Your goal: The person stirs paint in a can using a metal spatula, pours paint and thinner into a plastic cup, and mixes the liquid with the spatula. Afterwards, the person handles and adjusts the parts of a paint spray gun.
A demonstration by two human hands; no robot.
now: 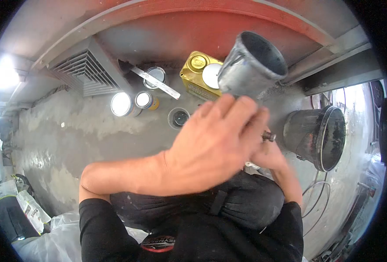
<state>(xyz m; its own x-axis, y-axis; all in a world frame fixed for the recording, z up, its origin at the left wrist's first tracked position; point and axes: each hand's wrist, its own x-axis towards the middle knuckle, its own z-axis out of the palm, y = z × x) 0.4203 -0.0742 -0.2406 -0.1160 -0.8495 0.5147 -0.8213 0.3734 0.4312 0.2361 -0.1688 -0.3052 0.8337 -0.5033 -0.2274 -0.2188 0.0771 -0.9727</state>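
In front of my body I hold what looks like a paint spray gun, with a grey open cup standing tilted at its top. My left hand is closed, its fingers curled at the base of the cup and slightly blurred. Behind it, my right hand is closed around the gun's body, mostly hidden by the left. A small metal knob sticks out beside the right fingers. A white fitting shows below the hands. The cup's inside is dark, and I cannot tell what it contains.
Beyond my hands stand a gold rectangular tin and several round cans, one white-topped can among them. A paint-streaked stir stick lies across another can. At right are a dark bucket and a hose. A vent juts from the wall.
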